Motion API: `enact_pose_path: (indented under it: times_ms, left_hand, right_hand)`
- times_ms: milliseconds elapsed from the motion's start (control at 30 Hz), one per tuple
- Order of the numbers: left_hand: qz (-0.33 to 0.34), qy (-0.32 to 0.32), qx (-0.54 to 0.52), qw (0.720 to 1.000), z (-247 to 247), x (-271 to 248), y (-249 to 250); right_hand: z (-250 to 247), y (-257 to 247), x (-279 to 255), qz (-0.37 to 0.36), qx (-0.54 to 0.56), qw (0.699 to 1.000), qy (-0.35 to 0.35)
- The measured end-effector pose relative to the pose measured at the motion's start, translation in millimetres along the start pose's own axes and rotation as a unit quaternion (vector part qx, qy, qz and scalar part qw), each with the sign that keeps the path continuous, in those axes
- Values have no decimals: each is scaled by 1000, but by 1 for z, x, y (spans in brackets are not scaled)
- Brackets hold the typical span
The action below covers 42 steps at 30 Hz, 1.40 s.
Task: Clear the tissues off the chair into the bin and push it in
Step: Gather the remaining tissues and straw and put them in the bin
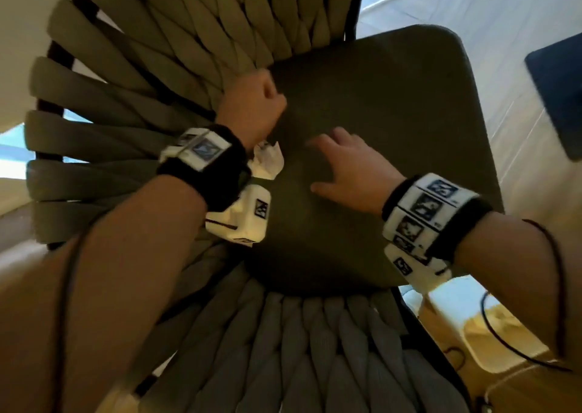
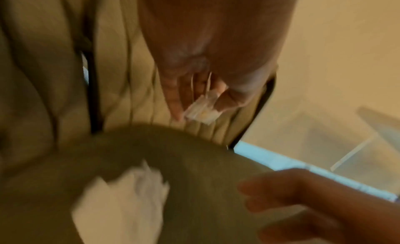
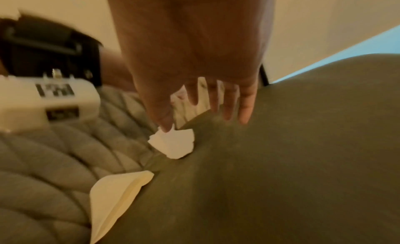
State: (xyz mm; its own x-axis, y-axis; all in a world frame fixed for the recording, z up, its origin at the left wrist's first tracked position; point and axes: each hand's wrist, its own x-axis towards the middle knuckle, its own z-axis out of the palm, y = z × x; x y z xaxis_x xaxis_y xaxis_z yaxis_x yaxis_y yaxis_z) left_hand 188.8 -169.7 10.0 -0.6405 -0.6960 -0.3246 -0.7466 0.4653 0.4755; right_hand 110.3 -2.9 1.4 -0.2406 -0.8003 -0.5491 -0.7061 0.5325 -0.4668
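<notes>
Right hand (image 1: 343, 167) is hovering over the chair seat (image 1: 393, 104) with fingers spread wide, holding nothing. In the right wrist view its thumb tip is reaching down to the upper edge of a crumpled white tissue (image 3: 173, 145); contact cannot be confirmed. That tissue is lying thumb-side of the right hand, at the seam where the seat is meeting the woven padded armrest (image 3: 54, 153). It is a loose wad with no clear long axis.

Left hand (image 1: 255, 104) is sitting beyond the tissue (image 1: 267, 160), its fingers curled around a small whitish scrap (image 2: 202, 109) pinched between thumb and fingertips. The wad is lying just under the left wrist, so both hands are near; the right one is free and, in my judgement, better placed to take it.

A second pale folded piece (image 3: 114, 196) is lying along the same seam, nearer the right wrist, its long edge running along the seat's edge.

Seat is dark olive, smooth fabric; chair back (image 1: 126, 82) is thick plaited bands. Pale floor (image 1: 472, 19) is showing beyond. Bin is not in view. Wrist views are motion-blurred.
</notes>
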Motion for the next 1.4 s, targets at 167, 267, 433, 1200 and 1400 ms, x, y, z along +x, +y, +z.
enact_pose_path:
  times_ms: [167, 267, 433, 1200, 1400]
  left_hand:
    - [-129, -131, -51, 982, -49, -48, -52]
    - [-118, -190, 82, 971, -25, -67, -84]
    - [-145, -240, 154, 947, 14, -81, -104]
    - [-74, -342, -12, 937, 63, -91, 28]
    - [22, -402, -103, 910, 143, -124, 194]
  right_hand:
    - [31, -64, 59, -120, -137, 983, -11]
    - [47, -81, 82, -108, -155, 981, -37]
    - [64, -71, 86, -75, -160, 984, -28]
    - [45, 80, -94, 83, 207, 966, 130]
    - [30, 224, -223, 278, 255, 882, 281]
